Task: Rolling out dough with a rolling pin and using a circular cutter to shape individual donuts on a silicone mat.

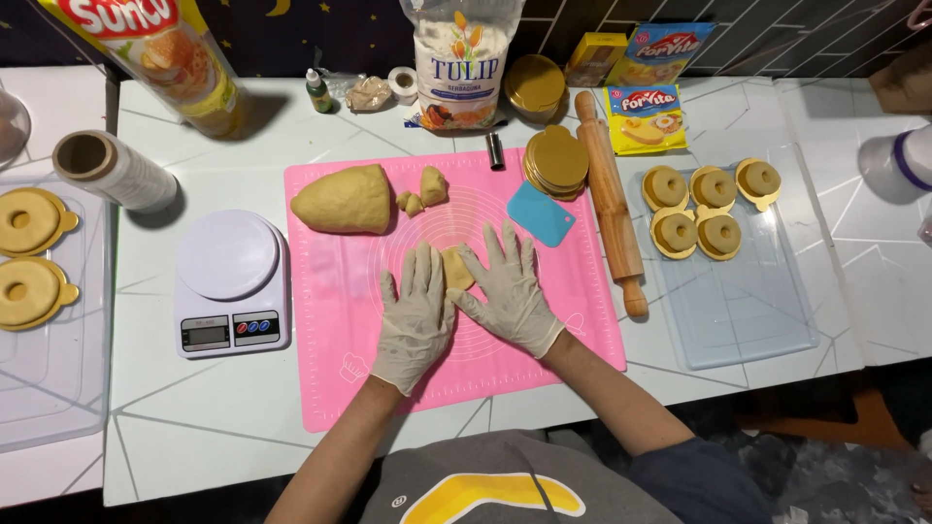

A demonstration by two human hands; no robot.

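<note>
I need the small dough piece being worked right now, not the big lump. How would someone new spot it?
Start at the pink mat in the middle of the white table. Near its centre, two gloved hands lie flat side by side; the small tan dough piece sits between the left hand and right hand. Unlike the large dough lump and scraps farther up the mat, it is flattened and partly covered by the fingers.
</note>
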